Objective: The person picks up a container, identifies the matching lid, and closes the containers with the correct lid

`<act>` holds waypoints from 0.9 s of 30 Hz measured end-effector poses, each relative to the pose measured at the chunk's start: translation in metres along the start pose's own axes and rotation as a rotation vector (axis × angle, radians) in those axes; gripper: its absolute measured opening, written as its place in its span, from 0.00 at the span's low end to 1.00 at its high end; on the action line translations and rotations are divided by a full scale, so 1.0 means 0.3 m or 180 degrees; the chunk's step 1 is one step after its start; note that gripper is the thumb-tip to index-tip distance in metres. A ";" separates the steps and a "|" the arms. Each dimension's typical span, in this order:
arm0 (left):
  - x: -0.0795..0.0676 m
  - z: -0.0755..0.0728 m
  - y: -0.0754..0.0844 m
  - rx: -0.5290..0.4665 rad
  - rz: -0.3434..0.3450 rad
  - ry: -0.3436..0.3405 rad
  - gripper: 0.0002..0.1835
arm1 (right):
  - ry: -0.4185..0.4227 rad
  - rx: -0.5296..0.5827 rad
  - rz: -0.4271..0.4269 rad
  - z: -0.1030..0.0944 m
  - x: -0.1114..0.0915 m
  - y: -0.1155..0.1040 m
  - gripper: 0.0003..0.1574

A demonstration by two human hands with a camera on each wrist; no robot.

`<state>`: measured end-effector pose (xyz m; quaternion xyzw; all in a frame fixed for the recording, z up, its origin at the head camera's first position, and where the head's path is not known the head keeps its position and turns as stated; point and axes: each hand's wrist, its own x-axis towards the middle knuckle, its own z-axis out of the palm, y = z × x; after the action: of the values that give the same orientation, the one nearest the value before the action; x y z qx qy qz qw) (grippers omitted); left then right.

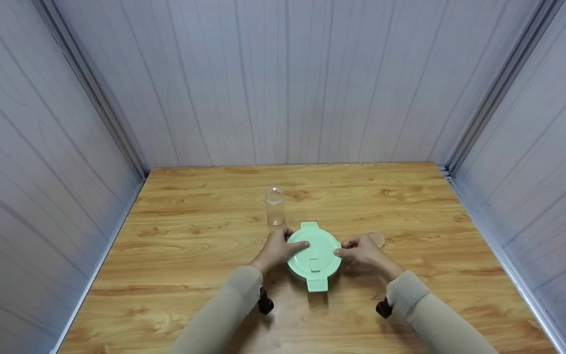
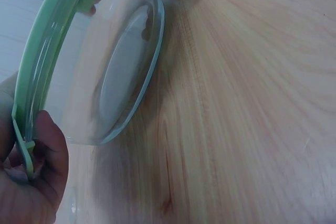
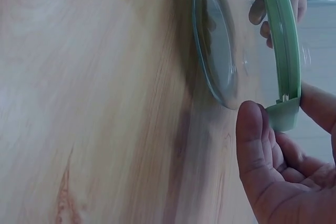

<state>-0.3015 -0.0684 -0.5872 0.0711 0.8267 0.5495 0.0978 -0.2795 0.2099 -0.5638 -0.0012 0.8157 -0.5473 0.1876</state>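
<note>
Lidded glass container held between two hands on a wooden tabletop (image 1: 189,236). The green lid (image 1: 315,242) sits over the mouth of the glass bowl (image 2: 115,72), in front of the person and between both hands; the bowl appears to rest on its base, though the point of contact is not fully clear. The left hand (image 1: 278,248) grips the lid's left flap (image 2: 23,145), its thumb lying across the lid's top and its fingers curled about the flap from below. The right hand (image 1: 364,253) pinches the right flap (image 3: 284,115) between thumb and fingers, the thumb above. Holding opposite edges probably balances the container, so that force at one side is met at the other; the flaps, standing out beyond the rim, give the fingers something thin to catch. The far flap (image 1: 309,225) and near flap (image 1: 317,285) project outward, untouched. Whether any flap is latched to the glass cannot be told. A clear glass cup (image 1: 275,206) stands just beyond the left hand, and a small round disc (image 1: 376,239) lies beside the right hand; both sit outside the grip, presumably leaving the fingers room around the rim.
</note>
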 end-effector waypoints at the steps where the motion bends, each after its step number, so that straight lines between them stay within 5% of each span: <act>1: -0.002 0.001 0.001 -0.0010 0.0001 0.0001 0.21 | -0.0028 0.0006 -0.0004 -0.002 0.001 0.001 0.09; 9: -0.002 0.004 -0.005 -0.0047 0.0040 -0.0031 0.21 | -0.0159 -0.0051 -0.0186 -0.003 0.001 0.006 0.08; 16: 0.001 -0.003 -0.004 0.0011 0.0013 -0.0089 0.21 | -0.0125 0.0184 0.0050 0.017 -0.005 -0.014 0.11; 21: 0.002 -0.014 -0.002 0.0012 -0.0018 -0.0103 0.19 | 0.0110 -0.0079 -0.0007 0.042 0.017 -0.030 0.30; 27: 0.005 -0.014 -0.004 0.0011 -0.0050 -0.0111 0.20 | 0.0439 -0.0201 -0.0165 0.079 0.049 -0.030 0.30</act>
<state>-0.3038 -0.0721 -0.5868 0.0743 0.8264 0.5459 0.1164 -0.2877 0.1822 -0.5679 0.0095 0.8432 -0.5248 0.1167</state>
